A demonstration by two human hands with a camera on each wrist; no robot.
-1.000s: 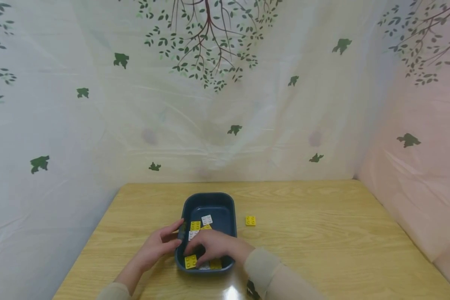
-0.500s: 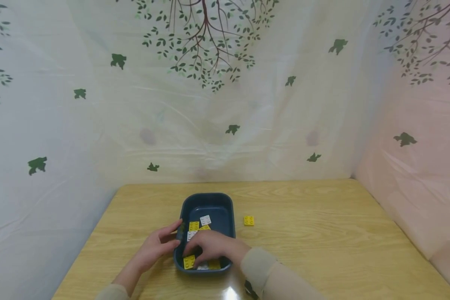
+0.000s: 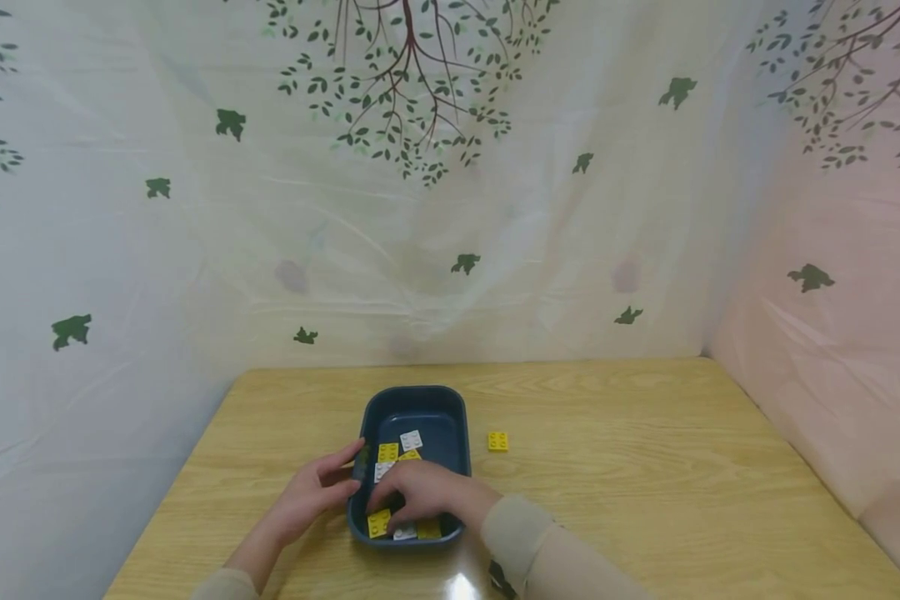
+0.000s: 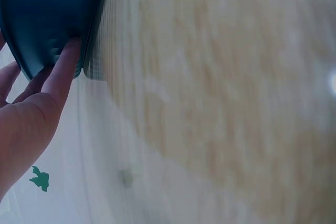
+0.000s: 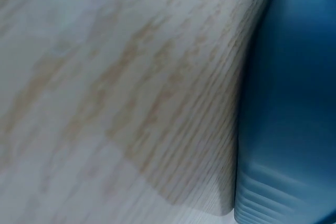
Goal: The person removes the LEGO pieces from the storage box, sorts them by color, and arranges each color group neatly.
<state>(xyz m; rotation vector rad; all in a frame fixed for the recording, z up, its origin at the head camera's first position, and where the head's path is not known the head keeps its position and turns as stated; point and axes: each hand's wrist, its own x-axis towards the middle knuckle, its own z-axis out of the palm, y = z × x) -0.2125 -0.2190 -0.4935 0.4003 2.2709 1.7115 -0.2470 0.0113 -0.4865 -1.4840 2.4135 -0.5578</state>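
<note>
A dark blue tray [image 3: 418,398] stands on the table with several yellow and white toy building bricks in it. My left hand [image 3: 311,493] is at the tray's left side, its fingertips against the wall. In the left wrist view, the left hand [image 4: 31,116] lays an extended digit along the outer wall of the tray [image 4: 50,9]. My right hand [image 3: 427,493] reaches in over the near half, thumb and index finger bent round a yellow brick [image 3: 378,523] in the near left corner. A white brick [image 3: 405,532] lies beside the thumb. Other bricks are partly hidden under this hand.
A single yellow brick [image 3: 498,442] lies on the wooden table [image 3: 630,467] right of the tray. Behind stands a pale curtain [image 3: 540,217] with printed branches and leaves. In the right wrist view, the tray's outer wall [image 5: 289,93] fills the right side.
The view shifts slightly. The yellow brick at the right fingertips has turned a little, and the white brick beside the thumb shows a little more. Both hands stay nearly in place.
</note>
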